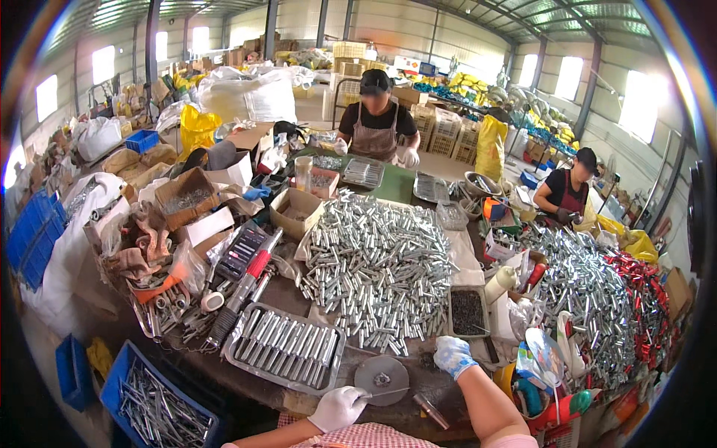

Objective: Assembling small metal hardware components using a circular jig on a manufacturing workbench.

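My left hand [337, 408], in a white glove, is closed around a thin metal rod whose tip points at a round grey metal disc [382, 379] on the table edge. My right hand [452, 355], in a white and blue glove, rests closed on the table beside a small tray of dark screws [467, 311]; whether it holds anything I cannot tell. A short metal tube [431, 411] lies between my forearms. A big heap of shiny metal sleeves [377, 265] fills the table ahead. A metal tray of laid-out long sleeves [286, 346] sits left of the disc.
A blue crate of metal rods [159, 409] stands at lower left. Cardboard boxes [187, 197], tools and rags crowd the left side. Another sleeve heap [581, 291] with red parts lies right. Two people in aprons [376, 119] [565, 194] work across the table.
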Demonstrator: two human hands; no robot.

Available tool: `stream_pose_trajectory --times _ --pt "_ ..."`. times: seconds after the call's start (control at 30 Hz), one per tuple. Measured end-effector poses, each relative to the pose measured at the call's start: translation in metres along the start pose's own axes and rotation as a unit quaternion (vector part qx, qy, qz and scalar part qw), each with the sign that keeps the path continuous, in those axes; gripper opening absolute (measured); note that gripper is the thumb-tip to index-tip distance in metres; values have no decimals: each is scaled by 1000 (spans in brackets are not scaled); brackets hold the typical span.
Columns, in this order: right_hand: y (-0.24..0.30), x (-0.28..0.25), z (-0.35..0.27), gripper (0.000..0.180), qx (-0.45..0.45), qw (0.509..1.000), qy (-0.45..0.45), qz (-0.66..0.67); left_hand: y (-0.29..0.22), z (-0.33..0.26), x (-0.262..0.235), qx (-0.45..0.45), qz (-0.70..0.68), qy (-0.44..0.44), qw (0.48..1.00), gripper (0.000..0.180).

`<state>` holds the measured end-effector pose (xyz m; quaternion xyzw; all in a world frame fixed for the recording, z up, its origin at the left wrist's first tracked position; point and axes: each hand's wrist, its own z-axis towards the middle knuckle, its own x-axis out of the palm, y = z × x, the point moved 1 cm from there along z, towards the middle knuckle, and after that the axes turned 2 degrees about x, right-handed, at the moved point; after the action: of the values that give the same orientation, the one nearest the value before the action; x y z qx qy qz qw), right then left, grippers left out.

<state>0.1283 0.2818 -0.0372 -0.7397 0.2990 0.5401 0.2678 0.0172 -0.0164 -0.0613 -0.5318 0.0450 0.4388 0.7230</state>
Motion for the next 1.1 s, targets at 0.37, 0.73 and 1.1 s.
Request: stream_pose_trajectory --times 0.37,0.73,1.1 --pt "-14 -9 -35 18 -20 962 -107 252 1 -11 11 32 23 -27 999 14" --pt "54 5 -114 29 -219 738 -23 638 4 7 20 17 101 -44 994 10" --pt "94 40 -114 21 -288 869 -244 321 4 6 18 28 97 -21 995 21"
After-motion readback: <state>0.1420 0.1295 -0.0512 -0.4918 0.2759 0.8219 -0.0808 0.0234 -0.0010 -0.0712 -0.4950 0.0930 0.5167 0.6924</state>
